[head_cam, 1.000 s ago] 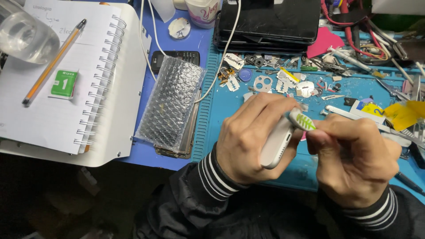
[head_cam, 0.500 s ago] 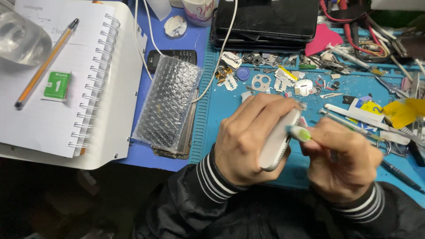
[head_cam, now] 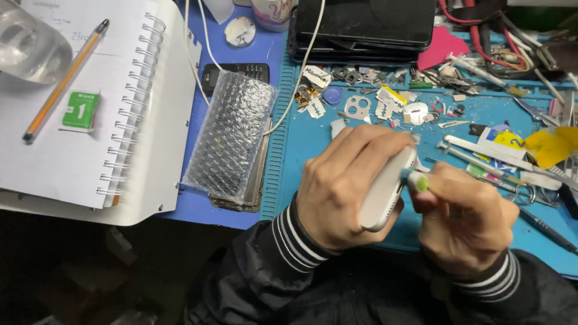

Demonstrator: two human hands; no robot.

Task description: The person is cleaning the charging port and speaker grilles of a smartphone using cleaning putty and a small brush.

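Both hands have slid a little rightward over the blue mat (head_cam: 313, 135) since half a second ago, and the right hand's green-tipped tool (head_cam: 416, 180) now sits lower against the phone's edge. At far left a spiral notebook (head_cam: 90, 114) carries an orange pencil (head_cam: 65, 79) and a small green packet (head_cam: 80, 111), with a bubble-wrap pouch (head_cam: 232, 144) just beside it on the table. Further right, the left hand (head_cam: 343, 186) is clamped around a white phone (head_cam: 388, 189) held on edge above the mat, while the right hand (head_cam: 466, 219), fingers pinched together on the tool, touches it to that phone.
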